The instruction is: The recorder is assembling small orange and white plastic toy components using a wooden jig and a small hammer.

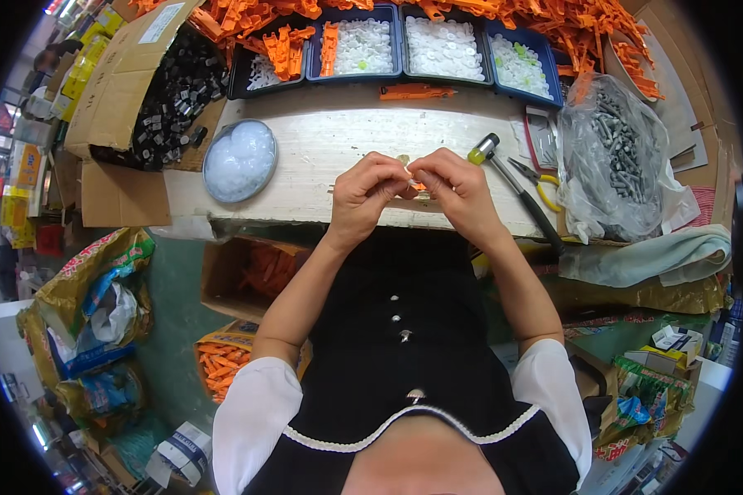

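My left hand [362,195] and my right hand [461,191] meet over the near middle of the white worktable [318,136], fingertips almost touching. Both are closed in a pinch. Between them shows a small white plastic piece [409,168]; the fingers cover most of it. A bit of an orange plastic part [420,187] peeks out just below the fingertips, and I cannot tell whether it is held or lies on the table. Right of my right hand lies a hammer [516,194] with a yellow-green end, beside yellow-handled pliers [546,191].
Trays of white plastic pieces [444,48] line the back, under heaped orange parts [545,21]. One orange part [418,91] lies before them. Leftward are a round dish [239,162] and a carton [115,91] of black pieces. A clear bag [615,157] of grey metal parts stands right.
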Demonstrator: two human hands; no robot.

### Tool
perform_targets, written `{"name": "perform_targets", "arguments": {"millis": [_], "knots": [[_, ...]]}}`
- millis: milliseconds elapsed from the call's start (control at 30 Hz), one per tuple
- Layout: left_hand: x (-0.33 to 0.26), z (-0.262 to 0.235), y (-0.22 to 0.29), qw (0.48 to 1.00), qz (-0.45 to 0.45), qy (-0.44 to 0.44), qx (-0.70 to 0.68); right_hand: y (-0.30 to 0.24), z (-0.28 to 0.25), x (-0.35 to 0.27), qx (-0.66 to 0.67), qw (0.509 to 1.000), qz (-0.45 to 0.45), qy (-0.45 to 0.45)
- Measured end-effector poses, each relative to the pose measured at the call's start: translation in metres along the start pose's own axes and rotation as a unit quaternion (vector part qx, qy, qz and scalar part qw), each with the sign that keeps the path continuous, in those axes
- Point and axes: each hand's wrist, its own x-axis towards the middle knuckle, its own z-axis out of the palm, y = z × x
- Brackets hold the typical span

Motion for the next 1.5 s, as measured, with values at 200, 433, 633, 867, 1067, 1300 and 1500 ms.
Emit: {"name": "perform_targets", "arguments": {"millis": [200,433,633,867,1067,1300,1500], "knots": [[0.000,0.002,-0.005,0.997,0.038,0.038,0.056,-0.007,0.004,-0.004,-0.067,0.996,-0.051,0.023],[0.005,-0.020,-0.008,0.950,0.092,0.029,0.297,0.023,0.009,-0.004,-0.233,0.962,-0.136,0.047],[-0.003,-0.028,-0.023,0.930,0.023,-0.021,0.365,0.043,0.021,-0.007,-0.305,0.942,-0.142,-0.007],[-0.005,-0.023,-0.037,0.922,0.016,-0.046,0.384,0.041,0.018,-0.008,-0.311,0.943,-0.111,-0.042],[0.002,-0.023,-0.036,0.918,0.012,-0.065,0.392,0.042,0.018,-0.010,-0.288,0.952,-0.101,-0.034],[0.007,-0.022,-0.032,0.903,0.015,-0.097,0.418,0.045,0.013,-0.012,-0.267,0.957,-0.090,-0.065],[0.005,-0.023,-0.031,0.887,0.037,-0.115,0.445,0.043,0.009,-0.012,-0.284,0.951,-0.094,-0.083]]}}
